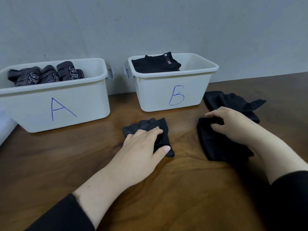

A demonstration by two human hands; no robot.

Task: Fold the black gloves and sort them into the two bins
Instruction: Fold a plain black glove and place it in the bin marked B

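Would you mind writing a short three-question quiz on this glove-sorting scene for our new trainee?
1. True or false: bin A holds patterned gloves.
2. Which bin holds the plain black gloves? (a) A (b) B (c) neither
3. Fill in: the left hand rests on the small folded glove while the right hand pinches a fold of the ____ glove lying on the table.

Key: 1 true; 2 b, bin B; 3 larger. A third glove lies untouched behind the right hand.
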